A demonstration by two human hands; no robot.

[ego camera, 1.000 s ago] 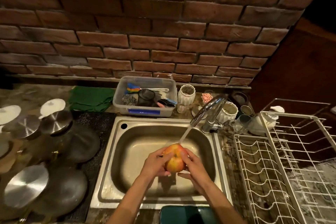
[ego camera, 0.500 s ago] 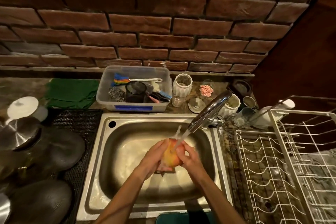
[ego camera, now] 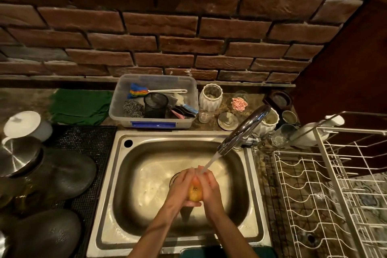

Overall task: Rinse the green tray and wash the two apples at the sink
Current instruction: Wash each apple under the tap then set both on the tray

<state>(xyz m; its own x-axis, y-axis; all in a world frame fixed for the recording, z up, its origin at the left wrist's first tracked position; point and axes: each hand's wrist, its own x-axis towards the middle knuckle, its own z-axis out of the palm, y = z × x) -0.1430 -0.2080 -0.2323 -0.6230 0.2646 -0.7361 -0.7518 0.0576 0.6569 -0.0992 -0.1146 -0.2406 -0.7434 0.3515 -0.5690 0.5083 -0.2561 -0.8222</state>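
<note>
Sink (ego camera: 117, 184): steel, tap running.
Apple (ego camera: 195, 192): dimpled end faces up.
Left hand (ego camera: 181, 187), right hand (ego camera: 211, 188): both clasp apple.
Plastic tub (ego camera: 155, 120): brushes, scourer.

Low in the frame's centre, the left hand (ego camera: 181, 187) and right hand (ego camera: 211, 187) cup an apple (ego camera: 195, 192) between them over the sink (ego camera: 117, 174). Water from the tap (ego camera: 243, 130) lands on the fingertips (ego camera: 200, 168).

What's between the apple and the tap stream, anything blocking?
Nothing separate blocks it. The apple sits cupped between the left hand and right hand over the sink. The stream from the faucet lands at the fingertips just above the apple, so the fingers partly cover its top.
</note>
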